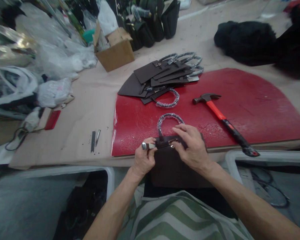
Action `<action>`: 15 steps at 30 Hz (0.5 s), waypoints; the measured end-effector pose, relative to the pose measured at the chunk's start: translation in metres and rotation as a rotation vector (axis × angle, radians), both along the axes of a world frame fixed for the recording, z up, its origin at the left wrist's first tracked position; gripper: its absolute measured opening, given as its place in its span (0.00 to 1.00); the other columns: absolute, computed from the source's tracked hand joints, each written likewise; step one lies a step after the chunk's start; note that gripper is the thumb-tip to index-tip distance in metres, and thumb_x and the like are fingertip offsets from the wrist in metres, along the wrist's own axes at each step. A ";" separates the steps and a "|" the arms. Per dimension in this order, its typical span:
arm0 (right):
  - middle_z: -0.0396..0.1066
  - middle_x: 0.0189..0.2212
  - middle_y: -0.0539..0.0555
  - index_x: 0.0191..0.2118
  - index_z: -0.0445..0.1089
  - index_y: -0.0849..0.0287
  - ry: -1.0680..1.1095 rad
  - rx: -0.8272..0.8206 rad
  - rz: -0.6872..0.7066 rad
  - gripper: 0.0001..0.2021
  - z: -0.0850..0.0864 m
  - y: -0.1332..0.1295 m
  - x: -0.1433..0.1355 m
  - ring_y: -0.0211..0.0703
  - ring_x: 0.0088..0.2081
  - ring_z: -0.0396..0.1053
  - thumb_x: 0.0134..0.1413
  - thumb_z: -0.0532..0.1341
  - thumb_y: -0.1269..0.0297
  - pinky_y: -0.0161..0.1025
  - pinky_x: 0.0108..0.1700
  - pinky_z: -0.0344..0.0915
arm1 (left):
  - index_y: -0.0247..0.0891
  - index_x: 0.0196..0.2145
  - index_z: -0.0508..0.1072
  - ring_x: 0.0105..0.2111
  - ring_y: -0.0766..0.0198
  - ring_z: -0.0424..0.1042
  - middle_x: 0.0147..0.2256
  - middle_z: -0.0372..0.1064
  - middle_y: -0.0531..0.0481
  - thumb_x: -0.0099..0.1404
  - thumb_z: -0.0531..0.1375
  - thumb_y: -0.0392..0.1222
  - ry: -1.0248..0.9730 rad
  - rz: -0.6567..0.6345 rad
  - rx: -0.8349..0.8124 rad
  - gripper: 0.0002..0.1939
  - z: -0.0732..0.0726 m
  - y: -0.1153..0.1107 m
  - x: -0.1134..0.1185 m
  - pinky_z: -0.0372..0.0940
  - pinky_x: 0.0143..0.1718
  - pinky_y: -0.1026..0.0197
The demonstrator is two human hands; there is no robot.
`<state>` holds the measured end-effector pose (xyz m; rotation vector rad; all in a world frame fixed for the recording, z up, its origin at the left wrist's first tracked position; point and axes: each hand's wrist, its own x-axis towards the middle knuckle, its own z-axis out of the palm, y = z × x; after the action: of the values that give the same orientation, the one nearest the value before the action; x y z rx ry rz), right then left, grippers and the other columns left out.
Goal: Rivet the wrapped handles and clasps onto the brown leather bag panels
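Observation:
A dark brown bag panel (165, 166) hangs over the front edge of the table toward my lap. Its loop handle (170, 115) is wrapped in clear plastic and lies on the red mat. My left hand (144, 159) is closed round a short tool with a round metal end (145, 146), at the panel's upper left edge. With thumb and fingers, my right hand (193, 146) grips the panel's top edge beside a small metal fitting (172, 143). The fingertips partly cover that fitting. A claw hammer (222, 120) with a red and black handle rests to the right.
Similar panels (162, 73) are piled on the red mat (252, 100). A cardboard box (115, 50), plastic bags (55, 46) and dark bags (170, 20) stand behind. Two small bars (93, 141) lie left. Tubs (111, 180) flank my lap; black cloth (245, 41) lies back right.

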<state>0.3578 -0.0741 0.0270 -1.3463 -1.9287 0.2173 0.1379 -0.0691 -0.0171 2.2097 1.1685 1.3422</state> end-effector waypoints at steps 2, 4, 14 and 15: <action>0.69 0.51 0.63 0.54 0.70 0.60 -0.109 0.035 -0.197 0.17 0.008 -0.001 0.032 0.56 0.54 0.66 0.60 0.59 0.65 0.52 0.56 0.62 | 0.38 0.43 0.68 0.46 0.58 0.77 0.43 0.74 0.43 0.70 0.55 0.35 -0.002 -0.006 -0.004 0.05 -0.001 0.000 -0.001 0.73 0.48 0.53; 0.69 0.50 0.68 0.52 0.71 0.64 -0.267 -0.015 -0.381 0.18 0.015 -0.002 0.069 0.59 0.50 0.67 0.60 0.60 0.61 0.52 0.51 0.62 | 0.38 0.42 0.69 0.46 0.57 0.77 0.43 0.75 0.43 0.70 0.55 0.36 0.007 -0.006 0.000 0.05 -0.002 0.000 -0.001 0.73 0.48 0.53; 0.56 0.18 0.47 0.26 0.61 0.54 0.205 -0.799 -0.507 0.11 0.017 0.019 0.135 0.37 0.21 0.52 0.42 0.66 0.72 0.38 0.25 0.49 | 0.37 0.44 0.71 0.45 0.57 0.78 0.43 0.76 0.43 0.67 0.55 0.33 0.006 -0.013 -0.065 0.09 -0.001 0.000 -0.001 0.73 0.48 0.55; 0.56 0.18 0.46 0.25 0.60 0.54 0.428 -0.908 -0.459 0.12 0.020 0.021 0.131 0.36 0.20 0.52 0.42 0.65 0.74 0.36 0.24 0.49 | 0.37 0.45 0.71 0.44 0.57 0.78 0.43 0.76 0.43 0.66 0.55 0.33 0.011 -0.018 -0.075 0.10 0.000 0.000 0.000 0.73 0.48 0.56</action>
<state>0.4892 -0.0526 0.0469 -2.0503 -1.1177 1.1400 0.1376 -0.0689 -0.0175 2.1718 1.1810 1.2599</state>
